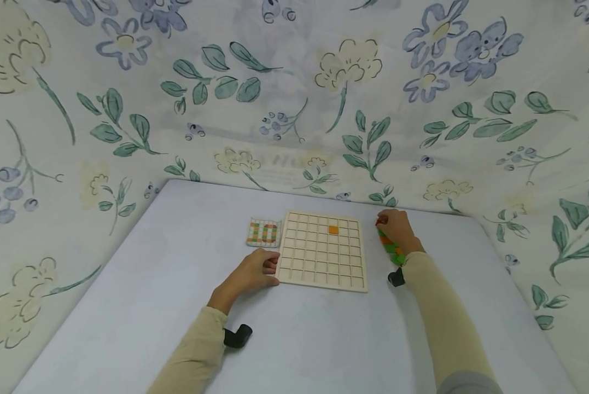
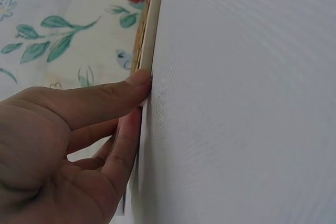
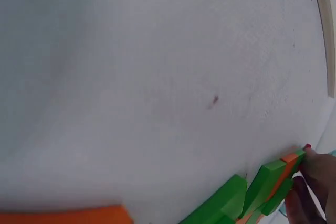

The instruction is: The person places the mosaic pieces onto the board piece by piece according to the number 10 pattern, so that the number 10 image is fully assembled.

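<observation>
A pale wooden grid board (image 1: 322,259) lies on the table, with one orange square tile (image 1: 333,230) in a cell near its far side. My left hand (image 1: 251,270) holds the board's near left corner, thumb against the rim and fingers bent along the side. To the right of the board, my right hand (image 1: 397,228) is over the far end of a group of green and orange tiles (image 1: 391,249). Its fingertips pinch a small red tile (image 3: 307,146), mostly covered by the fingers. Green tiles (image 3: 265,182) lie close beside those fingers.
A small card with an orange and green checked pattern (image 1: 263,233) lies left of the board. The white table (image 1: 294,339) ends at a flowered cloth backdrop (image 1: 294,109). Black wrist mounts (image 1: 237,336) stick out below both forearms.
</observation>
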Motion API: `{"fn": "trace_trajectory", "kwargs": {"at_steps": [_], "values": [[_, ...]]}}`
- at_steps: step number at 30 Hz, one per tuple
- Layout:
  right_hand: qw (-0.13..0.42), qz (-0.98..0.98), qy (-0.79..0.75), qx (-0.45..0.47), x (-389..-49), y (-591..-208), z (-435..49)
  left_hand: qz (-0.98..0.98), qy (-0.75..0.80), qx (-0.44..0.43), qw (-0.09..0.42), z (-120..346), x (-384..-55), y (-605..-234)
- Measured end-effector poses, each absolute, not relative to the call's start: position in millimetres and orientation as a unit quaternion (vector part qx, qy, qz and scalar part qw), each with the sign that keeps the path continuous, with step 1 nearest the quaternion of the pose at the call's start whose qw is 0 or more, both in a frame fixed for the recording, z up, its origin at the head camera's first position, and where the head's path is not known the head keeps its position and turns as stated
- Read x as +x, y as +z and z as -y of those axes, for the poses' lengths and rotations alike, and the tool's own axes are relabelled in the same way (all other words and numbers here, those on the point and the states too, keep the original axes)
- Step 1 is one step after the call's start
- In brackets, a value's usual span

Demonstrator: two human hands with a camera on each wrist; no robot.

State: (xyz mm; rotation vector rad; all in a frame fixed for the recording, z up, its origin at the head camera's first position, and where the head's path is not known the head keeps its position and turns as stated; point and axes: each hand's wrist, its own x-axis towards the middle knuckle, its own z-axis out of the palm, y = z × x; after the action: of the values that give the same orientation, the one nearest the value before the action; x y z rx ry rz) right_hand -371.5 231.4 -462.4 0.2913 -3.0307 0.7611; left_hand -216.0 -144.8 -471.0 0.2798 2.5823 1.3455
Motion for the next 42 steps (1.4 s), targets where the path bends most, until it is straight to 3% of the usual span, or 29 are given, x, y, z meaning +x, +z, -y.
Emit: {"fn": "trace_trajectory", "kwargs": {"at_steps": [23,42], "values": [[0.01,0.964,0.253,0.08,-369.6,-460.5,-224.7,-0.881,0.452,0.092,0.107,144.2,-216.6,-470.6],[0.002,0.922,0.317,0.221,-345.8,-453.2,-155.3,-0.879,0.454,0.091,0.114,145.9,-217.0,-471.4]]}}
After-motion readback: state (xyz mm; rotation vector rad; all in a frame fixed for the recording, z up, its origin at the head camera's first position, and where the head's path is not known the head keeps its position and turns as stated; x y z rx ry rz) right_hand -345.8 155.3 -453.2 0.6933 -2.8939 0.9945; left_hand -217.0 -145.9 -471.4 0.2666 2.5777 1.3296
